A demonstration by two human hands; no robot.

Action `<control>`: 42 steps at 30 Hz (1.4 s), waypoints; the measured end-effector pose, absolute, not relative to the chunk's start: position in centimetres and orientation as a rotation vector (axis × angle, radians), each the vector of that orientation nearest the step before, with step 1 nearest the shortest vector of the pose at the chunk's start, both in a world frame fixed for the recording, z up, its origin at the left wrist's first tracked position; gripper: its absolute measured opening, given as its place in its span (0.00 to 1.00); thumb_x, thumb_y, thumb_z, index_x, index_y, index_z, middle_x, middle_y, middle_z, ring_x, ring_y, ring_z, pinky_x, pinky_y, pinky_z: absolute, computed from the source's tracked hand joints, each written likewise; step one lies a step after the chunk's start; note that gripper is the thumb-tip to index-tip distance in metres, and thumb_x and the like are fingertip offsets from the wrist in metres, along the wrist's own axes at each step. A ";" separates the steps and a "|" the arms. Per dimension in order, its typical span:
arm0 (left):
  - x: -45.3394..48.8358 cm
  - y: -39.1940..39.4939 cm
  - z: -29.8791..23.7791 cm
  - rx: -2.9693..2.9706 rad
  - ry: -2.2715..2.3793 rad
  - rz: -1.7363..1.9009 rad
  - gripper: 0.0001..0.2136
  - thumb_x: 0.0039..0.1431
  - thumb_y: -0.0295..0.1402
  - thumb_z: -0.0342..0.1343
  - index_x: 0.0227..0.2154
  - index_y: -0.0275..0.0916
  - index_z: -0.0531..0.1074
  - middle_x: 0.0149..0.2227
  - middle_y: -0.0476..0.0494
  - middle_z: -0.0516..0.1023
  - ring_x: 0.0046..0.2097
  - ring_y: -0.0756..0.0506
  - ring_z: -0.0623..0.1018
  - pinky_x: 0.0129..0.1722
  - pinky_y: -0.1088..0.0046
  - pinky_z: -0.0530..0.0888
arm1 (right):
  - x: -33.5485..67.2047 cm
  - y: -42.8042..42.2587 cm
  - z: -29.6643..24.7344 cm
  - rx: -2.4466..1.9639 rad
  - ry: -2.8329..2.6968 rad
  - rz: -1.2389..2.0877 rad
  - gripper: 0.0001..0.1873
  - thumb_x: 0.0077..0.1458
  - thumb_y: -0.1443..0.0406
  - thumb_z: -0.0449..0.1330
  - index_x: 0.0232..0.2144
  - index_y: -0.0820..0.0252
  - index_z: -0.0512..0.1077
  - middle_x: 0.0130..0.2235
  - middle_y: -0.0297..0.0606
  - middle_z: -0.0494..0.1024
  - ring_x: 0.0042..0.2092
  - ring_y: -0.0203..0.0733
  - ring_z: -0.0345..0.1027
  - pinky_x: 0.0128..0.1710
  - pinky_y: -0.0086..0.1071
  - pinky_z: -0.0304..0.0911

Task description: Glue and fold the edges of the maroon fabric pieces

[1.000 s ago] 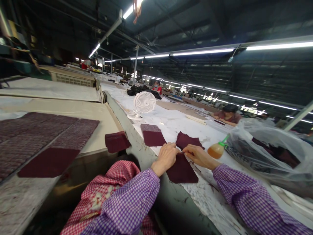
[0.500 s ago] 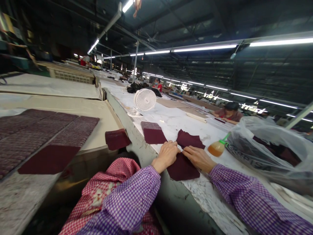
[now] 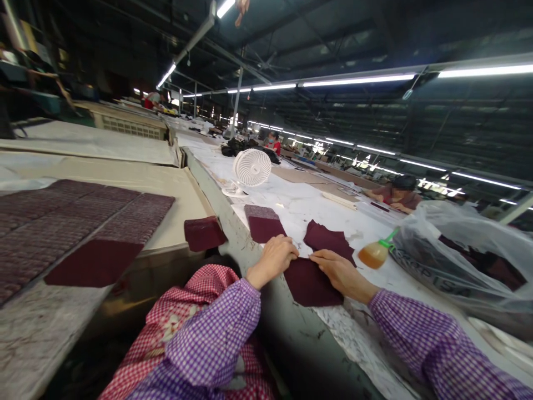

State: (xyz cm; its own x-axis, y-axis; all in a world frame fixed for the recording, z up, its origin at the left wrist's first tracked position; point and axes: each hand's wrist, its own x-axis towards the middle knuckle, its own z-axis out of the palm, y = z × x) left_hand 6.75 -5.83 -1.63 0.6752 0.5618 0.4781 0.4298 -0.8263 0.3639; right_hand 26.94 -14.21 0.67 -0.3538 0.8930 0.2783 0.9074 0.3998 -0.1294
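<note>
"Where was the maroon fabric piece [image 3: 315, 288]?"
"On the white-covered worktable [image 3: 291, 197], by its edge, in front of the person."
"And the hands?"
"The left hand [image 3: 272, 260] had its fingers curled at the cloth's far edge; the right hand [image 3: 342, 272] reached that edge just beside it. I couldn't tell whether either pinched it."
"Anything near?"
"Another maroon piece [image 3: 328, 240] lay just beyond, with an amber-filled squeeze bottle [image 3: 373, 255] to its right."
</note>
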 end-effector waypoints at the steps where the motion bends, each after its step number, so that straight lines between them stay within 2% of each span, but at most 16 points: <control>1: 6.1 -5.6 -1.7 2.655 0.807 0.889 0.08 0.59 0.30 0.52 0.32 0.42 0.76 0.36 0.48 0.74 0.40 0.46 0.69 0.40 0.71 0.65 | 26.9 -14.3 0.9 -1.576 -2.365 -0.049 0.19 0.59 0.66 0.45 0.45 0.60 0.72 0.46 0.45 0.72 0.46 0.46 0.65 0.49 0.40 0.63; 6: 4.1 -5.4 -2.2 2.778 0.733 0.979 0.11 0.62 0.32 0.48 0.30 0.41 0.75 0.33 0.47 0.72 0.38 0.46 0.67 0.38 0.70 0.62 | 26.6 -14.5 2.5 -1.614 -2.552 -0.032 0.21 0.59 0.69 0.44 0.49 0.63 0.70 0.47 0.47 0.71 0.47 0.44 0.64 0.50 0.39 0.61; 10: 3.9 -5.9 -2.2 2.865 0.685 1.047 0.12 0.63 0.31 0.45 0.30 0.40 0.73 0.35 0.47 0.72 0.39 0.46 0.66 0.37 0.69 0.60 | 25.4 -14.3 3.6 -1.719 -2.726 -0.128 0.25 0.55 0.73 0.45 0.53 0.59 0.67 0.46 0.45 0.70 0.45 0.43 0.64 0.46 0.38 0.62; 14: 3.8 -5.9 -2.3 2.852 0.671 1.047 0.11 0.64 0.32 0.46 0.31 0.41 0.73 0.35 0.47 0.71 0.39 0.46 0.66 0.38 0.69 0.61 | 23.5 -14.0 4.6 -1.833 -2.851 -0.254 0.26 0.56 0.71 0.47 0.57 0.52 0.63 0.41 0.43 0.71 0.40 0.42 0.66 0.41 0.36 0.62; 18: 3.9 -5.4 -2.6 2.693 0.750 1.061 0.11 0.63 0.35 0.48 0.32 0.38 0.73 0.34 0.46 0.71 0.39 0.46 0.67 0.39 0.70 0.63 | 22.0 -13.6 5.3 -1.937 -2.904 -0.247 0.27 0.58 0.70 0.47 0.59 0.47 0.59 0.39 0.40 0.71 0.37 0.39 0.66 0.36 0.32 0.60; 22: 3.5 -5.1 -2.7 2.598 0.726 1.065 0.12 0.62 0.36 0.49 0.28 0.37 0.73 0.32 0.46 0.71 0.38 0.47 0.67 0.39 0.72 0.64 | 21.6 -13.4 5.7 -1.975 -2.917 -0.231 0.28 0.58 0.70 0.48 0.60 0.46 0.56 0.39 0.39 0.71 0.37 0.38 0.66 0.35 0.31 0.58; 26: 2.8 -4.9 -2.6 2.588 0.644 1.040 0.08 0.60 0.32 0.52 0.29 0.37 0.74 0.32 0.47 0.72 0.38 0.47 0.67 0.39 0.73 0.64 | 21.5 -13.3 6.0 -1.987 -2.935 -0.223 0.29 0.58 0.70 0.47 0.60 0.46 0.55 0.39 0.39 0.71 0.36 0.38 0.66 0.34 0.31 0.57; 32: 2.5 -5.1 -2.6 2.709 0.620 1.092 0.12 0.63 0.32 0.47 0.29 0.37 0.73 0.34 0.46 0.71 0.38 0.47 0.66 0.39 0.72 0.63 | 21.1 -13.1 6.3 -1.987 -2.994 -0.234 0.30 0.57 0.70 0.47 0.61 0.48 0.53 0.38 0.40 0.71 0.36 0.39 0.66 0.34 0.31 0.56; 36: 2.0 -5.0 -2.6 2.669 0.549 1.096 0.13 0.63 0.32 0.46 0.28 0.38 0.73 0.33 0.46 0.72 0.37 0.47 0.67 0.39 0.72 0.64 | 20.5 -13.0 6.1 -2.015 -3.032 -0.334 0.31 0.58 0.70 0.46 0.62 0.44 0.50 0.37 0.41 0.70 0.32 0.38 0.66 0.31 0.30 0.55; 39: 1.7 -4.5 -2.7 2.509 0.537 1.136 0.11 0.63 0.31 0.46 0.30 0.38 0.73 0.34 0.47 0.73 0.38 0.48 0.69 0.40 0.73 0.66 | 20.1 -13.0 6.0 -1.970 -3.055 -0.421 0.29 0.60 0.68 0.44 0.62 0.42 0.49 0.36 0.40 0.69 0.29 0.36 0.65 0.29 0.29 0.53; 42: 1.7 -3.8 -2.8 2.440 0.731 1.245 0.07 0.61 0.30 0.50 0.35 0.37 0.73 0.37 0.46 0.73 0.41 0.47 0.69 0.43 0.71 0.66 | 20.3 -13.0 5.8 -1.963 -2.972 -0.438 0.27 0.61 0.66 0.45 0.61 0.41 0.52 0.37 0.40 0.69 0.29 0.36 0.65 0.29 0.30 0.54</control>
